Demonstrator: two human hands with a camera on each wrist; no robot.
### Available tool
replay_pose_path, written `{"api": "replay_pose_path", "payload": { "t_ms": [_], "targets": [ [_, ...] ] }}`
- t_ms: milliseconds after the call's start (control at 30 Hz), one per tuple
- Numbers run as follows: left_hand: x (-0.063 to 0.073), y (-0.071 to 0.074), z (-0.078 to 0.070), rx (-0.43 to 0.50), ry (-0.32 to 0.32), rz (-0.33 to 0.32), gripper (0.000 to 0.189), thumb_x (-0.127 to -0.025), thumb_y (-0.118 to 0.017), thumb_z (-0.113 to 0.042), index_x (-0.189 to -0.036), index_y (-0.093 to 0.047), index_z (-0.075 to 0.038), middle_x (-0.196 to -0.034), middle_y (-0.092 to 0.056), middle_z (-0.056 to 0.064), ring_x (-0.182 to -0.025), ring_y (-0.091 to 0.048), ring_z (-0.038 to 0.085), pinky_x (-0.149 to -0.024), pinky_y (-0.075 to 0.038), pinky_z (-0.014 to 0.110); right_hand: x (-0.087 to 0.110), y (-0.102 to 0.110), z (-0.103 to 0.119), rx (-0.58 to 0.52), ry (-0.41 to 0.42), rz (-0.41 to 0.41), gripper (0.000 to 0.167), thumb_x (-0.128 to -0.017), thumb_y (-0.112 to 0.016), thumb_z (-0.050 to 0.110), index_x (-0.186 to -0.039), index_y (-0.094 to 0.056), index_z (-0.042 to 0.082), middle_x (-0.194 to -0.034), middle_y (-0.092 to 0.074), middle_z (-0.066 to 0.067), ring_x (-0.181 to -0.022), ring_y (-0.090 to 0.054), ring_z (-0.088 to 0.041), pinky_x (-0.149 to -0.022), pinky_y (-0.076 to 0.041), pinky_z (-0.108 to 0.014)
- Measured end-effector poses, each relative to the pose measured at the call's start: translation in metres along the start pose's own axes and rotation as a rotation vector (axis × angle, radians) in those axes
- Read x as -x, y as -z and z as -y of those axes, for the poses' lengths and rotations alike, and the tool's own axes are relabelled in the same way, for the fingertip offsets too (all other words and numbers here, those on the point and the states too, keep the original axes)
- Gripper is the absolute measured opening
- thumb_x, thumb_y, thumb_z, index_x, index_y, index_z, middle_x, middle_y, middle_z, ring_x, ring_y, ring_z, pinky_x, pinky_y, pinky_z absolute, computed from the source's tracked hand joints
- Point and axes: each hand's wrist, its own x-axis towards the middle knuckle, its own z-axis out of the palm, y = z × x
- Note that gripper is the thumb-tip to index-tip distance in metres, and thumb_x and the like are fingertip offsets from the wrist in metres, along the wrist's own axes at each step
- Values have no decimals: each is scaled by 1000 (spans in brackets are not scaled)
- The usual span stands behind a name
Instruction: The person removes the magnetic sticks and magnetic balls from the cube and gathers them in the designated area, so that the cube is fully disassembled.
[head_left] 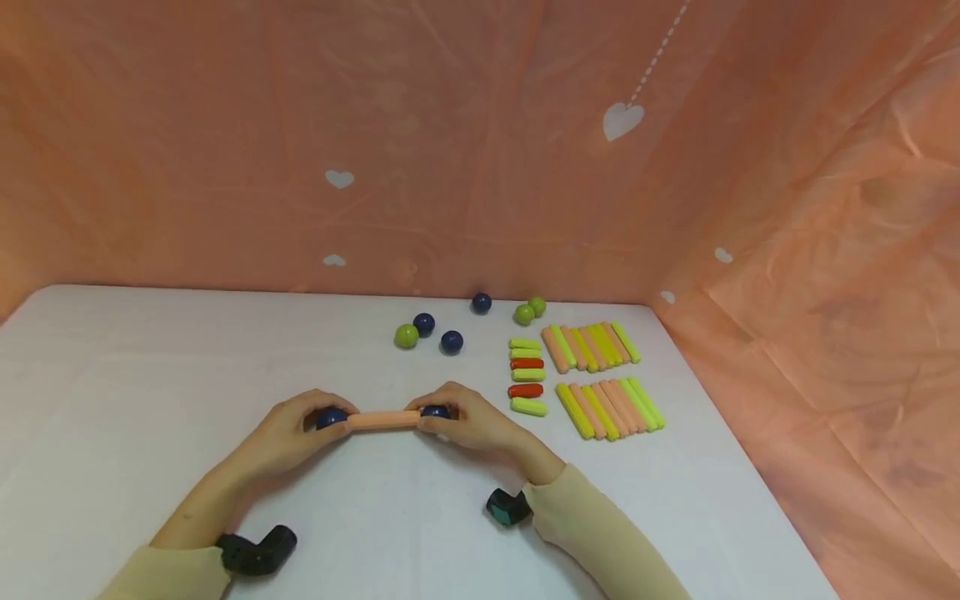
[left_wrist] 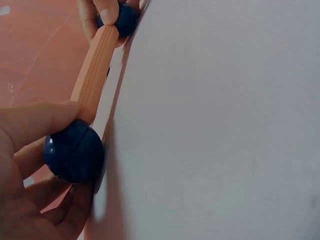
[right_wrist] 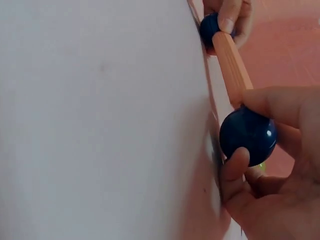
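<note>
Low over the white table, a peach-coloured ribbed stick (head_left: 385, 421) lies crosswise between two dark blue balls, one at each end. My left hand (head_left: 281, 433) grips the left ball (left_wrist: 75, 152), its thumb reaching onto the near end of the stick. At the other end, the right ball (right_wrist: 247, 135) is held in my right hand (head_left: 476, 423), whose thumb lies where ball and stick meet. A thin seam line crosses the left ball in the left wrist view. Parts of both balls are hidden behind the fingers.
Loose dark blue balls (head_left: 452, 342) and green balls (head_left: 407, 336) lie toward the back. On the right are two rows of long peach, yellow and green sticks (head_left: 600, 346), beside a column of short green and red sticks (head_left: 527, 390). An orange curtain (head_left: 450, 150) hangs behind the table (head_left: 150, 367).
</note>
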Motion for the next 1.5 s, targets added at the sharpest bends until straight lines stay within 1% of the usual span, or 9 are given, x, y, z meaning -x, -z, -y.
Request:
{"api": "replay_pose_path", "payload": {
  "t_ms": [233, 333, 500, 633, 767, 967, 1200, 1300, 1500],
  "targets": [
    [1, 2, 1, 2, 7, -11, 20, -89, -68, -21, -107, -69, -14, -119, -63, 15, -119, -52, 41, -98, -41, 58, 1, 14, -2, -143, -102, -110, 25, -93, -63, 18, -118, -68, 16, -115, -63, 0, -98, -53, -13, -88, -44, -28],
    [0, 3, 1, 11, 12, -8, 20, -88, -68, -20, -107, -69, -14, -119, -63, 15, -119, -52, 40, -98, -41, 57, 0, 23, -3, -235, -152, -223, 30, -92, -65, 19, -121, -65, 11, -120, -63, -4, -101, -56, -15, -91, -46, -29],
    [0, 3, 4, 31, -5, 10, 26, -86, -71, -26, -108, -69, -13, -117, -63, 13, -118, -54, 39, -98, -43, 55, -13, 42, -6, -381, -223, -467, 33, -88, -70, 17, -118, -63, 5, -113, -66, -9, -90, -59, -10, -82, -49, -24],
    [0, 6, 5, 41, -20, 19, 30, -82, -76, -30, -107, -70, -13, -113, -65, 9, -116, -56, 37, -98, -43, 55, -30, 60, -7, -471, -239, -652, 34, -87, -71, 15, -117, -63, 1, -107, -67, -10, -81, -60, -7, -89, -52, -39],
    [1, 7, 3, 41, -26, 20, 32, -80, -78, -32, -106, -70, -14, -110, -66, 7, -115, -56, 37, -97, -42, 56, -45, 72, -10, -497, -288, -738, 35, -87, -71, 16, -117, -63, 0, -106, -65, -11, -78, -60, -9, -93, -50, -48],
    [3, 8, 3, 75, -7, 36, 32, -79, -78, -31, -106, -70, -15, -111, -65, 7, -118, -55, 38, -99, -40, 57, -62, 77, -19, -426, -423, -713, 34, -86, -73, 19, -117, -66, 7, -109, -62, -11, -89, -60, -22, -85, -53, -36],
    [1, 6, 4, 61, 1, 23, 30, -79, -78, -31, -105, -71, -17, -111, -65, 5, -118, -55, 36, -100, -40, 57, -73, 73, -29, -360, -504, -680, 34, -83, -74, 15, -114, -67, 5, -110, -63, -15, -82, -59, -14, -68, -48, -19],
    [1, 6, 5, 63, 0, 21, 30, -79, -78, -31, -105, -71, -17, -111, -65, 5, -118, -55, 36, -100, -40, 57, -75, 71, -31, -376, -521, -668, 34, -82, -74, 10, -114, -67, 3, -113, -64, -17, -84, -62, -16, -72, -52, -22],
    [4, 5, 6, 54, 5, 13, 30, -79, -78, -30, -105, -71, -17, -111, -65, 5, -117, -55, 37, -99, -40, 57, -78, 65, -34, -296, -529, -622, 35, -82, -74, 11, -115, -68, 5, -123, -63, -16, -112, -58, -24, -93, -49, -31]
  ]
}}
